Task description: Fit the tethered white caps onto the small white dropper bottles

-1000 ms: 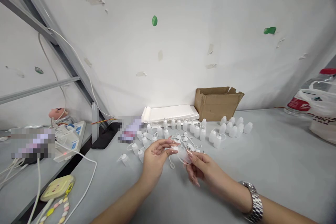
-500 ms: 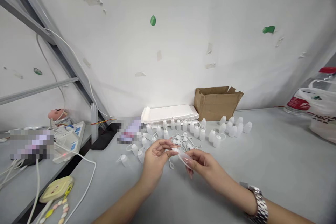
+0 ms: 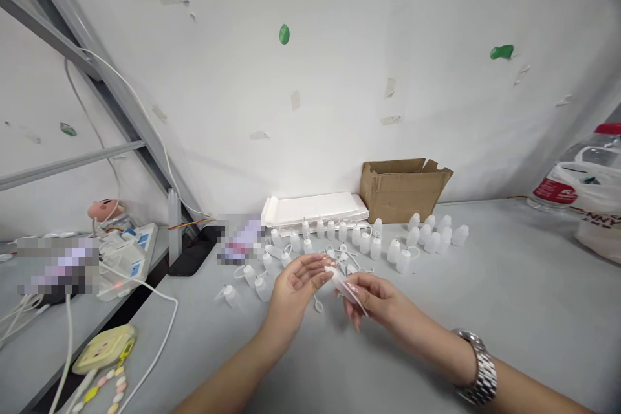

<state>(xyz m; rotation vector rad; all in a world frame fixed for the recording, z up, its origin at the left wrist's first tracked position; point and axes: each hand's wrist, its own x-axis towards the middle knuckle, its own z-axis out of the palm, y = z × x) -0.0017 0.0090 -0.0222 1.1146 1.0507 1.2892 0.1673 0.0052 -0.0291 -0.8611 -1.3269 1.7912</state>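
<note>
Head view: translucent white plastic bottle [image 3: 341, 283] slants down rightward, left hand [image 3: 295, 286] pinching upper end, right hand [image 3: 377, 297] gripping body.

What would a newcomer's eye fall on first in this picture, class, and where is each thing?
Just below the centre, the left hand pinches one end of a small translucent bottle, and the right hand holds its other end. A silver watch shines at the right wrist. Behind the hands, many little bottles stand on the grey table, with a cardboard box by the wall.
</note>
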